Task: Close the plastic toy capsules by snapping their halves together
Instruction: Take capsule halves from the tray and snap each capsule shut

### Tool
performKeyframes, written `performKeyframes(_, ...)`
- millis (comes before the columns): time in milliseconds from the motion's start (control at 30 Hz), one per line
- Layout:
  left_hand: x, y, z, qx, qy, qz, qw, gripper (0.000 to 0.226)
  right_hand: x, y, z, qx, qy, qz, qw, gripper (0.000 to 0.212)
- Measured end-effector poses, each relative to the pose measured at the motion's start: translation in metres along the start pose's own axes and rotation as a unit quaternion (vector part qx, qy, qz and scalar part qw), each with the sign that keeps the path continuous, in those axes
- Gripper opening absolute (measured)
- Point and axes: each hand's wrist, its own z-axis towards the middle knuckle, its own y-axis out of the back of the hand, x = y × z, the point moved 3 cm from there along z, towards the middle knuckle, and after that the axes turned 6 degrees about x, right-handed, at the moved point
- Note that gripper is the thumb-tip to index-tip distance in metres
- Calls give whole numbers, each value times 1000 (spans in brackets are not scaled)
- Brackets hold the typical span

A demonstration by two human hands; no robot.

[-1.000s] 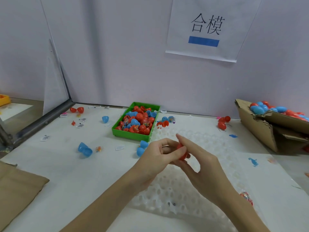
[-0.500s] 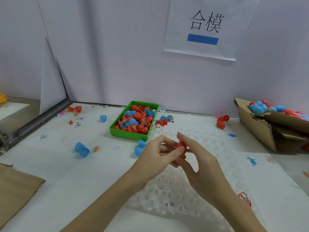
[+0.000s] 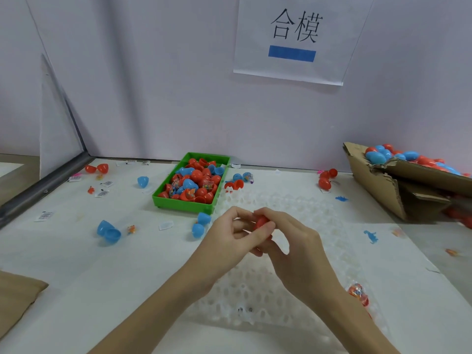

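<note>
White table [image 3: 76, 290] carries all items. A clear plastic cell tray [image 3: 255, 297] lies at centre front, beneath both hands. A torn cardboard box [image 3: 388, 190] stands at the right edge, tilted, loaded with closed red and blue capsules. A green bin [image 3: 184, 204] sits behind the hands, near the wall, filled with red and blue capsule halves and small packets. A paper sign [image 3: 293, 39] is fixed to the wall above.

Left hand [image 3: 229, 241] and right hand [image 3: 298, 251] meet above the cell tray. Both pinch one red capsule [image 3: 261, 222], fingers pressed around it from either side; most of it is hidden, and whether its halves are fully joined cannot be told.

Loose pieces: an open blue capsule [image 3: 108, 232] at left, two blue halves [image 3: 200, 224] just in front of the bin, red halves [image 3: 97, 168] at far left, and red capsules [image 3: 325, 178] near the box.
</note>
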Motion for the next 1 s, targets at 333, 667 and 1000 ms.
performKeyframes(333,-5,-4,-3,119,15,-182,976,40,6,3,1,-24,-9,56,998,52)
performKeyframes(667,-6,5,-2,12,7,-54,998,47,-3,2,1,19,20,-14,1000,19)
performKeyframes(1000,-2,11,1,25,33,-95,995,34,-6,3,1,63,-34,7,997,51)
